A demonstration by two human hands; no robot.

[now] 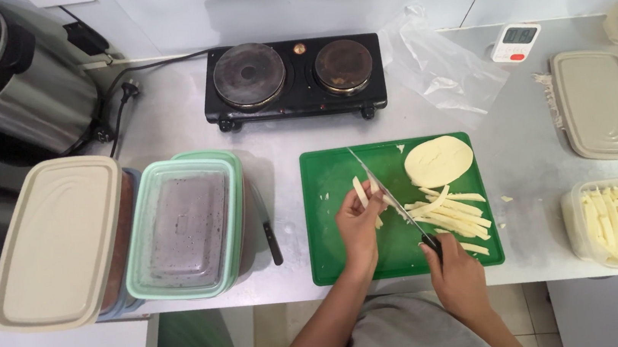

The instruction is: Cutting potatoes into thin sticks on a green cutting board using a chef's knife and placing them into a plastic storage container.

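- A pale strip (361, 191) is pinched by the left hand (358, 226) on the green cutting board (333, 259).
- A knife (388, 196) is gripped by the right hand (453, 273).
- Cut strips are held in the clear tub (577, 233) at right.

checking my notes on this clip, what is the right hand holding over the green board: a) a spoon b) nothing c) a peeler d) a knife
d: the right hand grips the dark handle of a knife, whose thin blade angles across the green cutting board toward the pale piece that the left hand steadies.
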